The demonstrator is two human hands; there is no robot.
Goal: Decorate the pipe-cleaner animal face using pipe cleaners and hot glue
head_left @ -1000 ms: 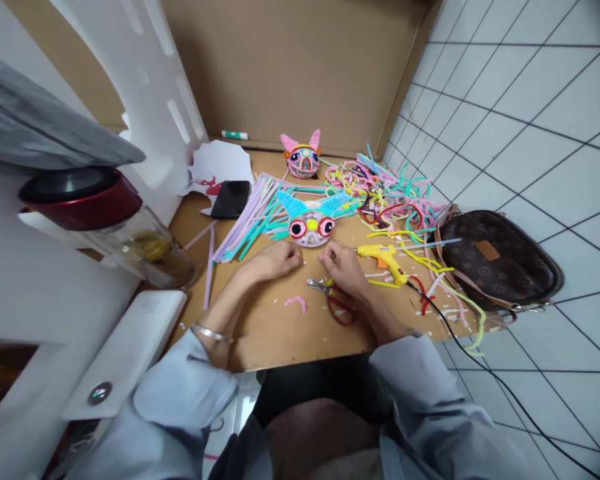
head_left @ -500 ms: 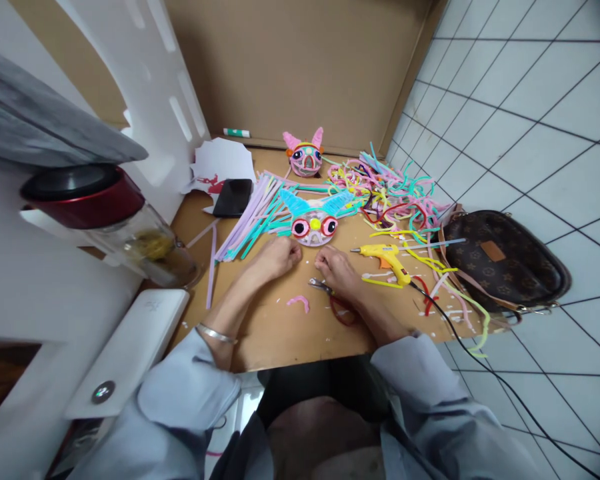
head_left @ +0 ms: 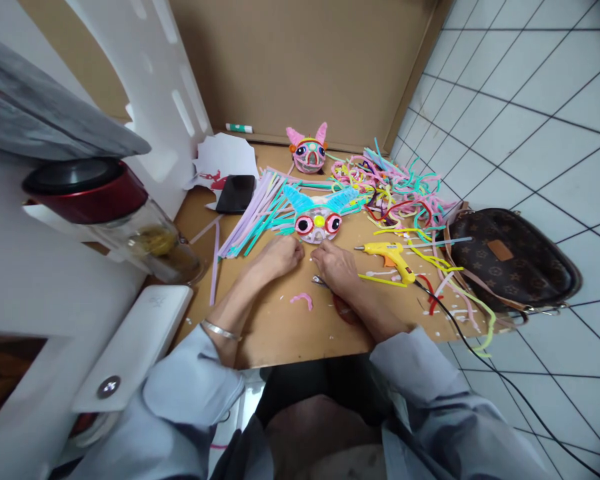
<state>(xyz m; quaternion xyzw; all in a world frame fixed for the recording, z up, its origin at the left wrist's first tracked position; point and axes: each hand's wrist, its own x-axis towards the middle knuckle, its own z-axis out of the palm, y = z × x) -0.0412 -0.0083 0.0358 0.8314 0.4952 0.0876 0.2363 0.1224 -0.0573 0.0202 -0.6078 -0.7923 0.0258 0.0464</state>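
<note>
My left hand [head_left: 280, 256] and my right hand [head_left: 334, 264] rest close together on the brown tabletop [head_left: 280, 327], just in front of a pipe-cleaner owl face [head_left: 319, 224] with red-rimmed eyes and blue ears. Both hands have the fingers curled in a pinch near the face's lower edge; what they pinch is too small to make out. Red-handled scissors [head_left: 341, 308] lie partly under my right wrist. A short pink pipe-cleaner piece [head_left: 302, 299] lies between my forearms.
A yellow glue gun [head_left: 389, 254] with a black cord lies right of my hands. Several loose pipe cleaners [head_left: 397, 190] are piled behind it, straight ones [head_left: 253, 213] to the left. A finished pink figure [head_left: 309, 152], black phone [head_left: 236, 193], brown handbag [head_left: 513, 263] and red-lidded jar [head_left: 123, 220] stand around.
Both hands have edged forward and closer together toward the owl face. The camera view has shifted slightly.
</note>
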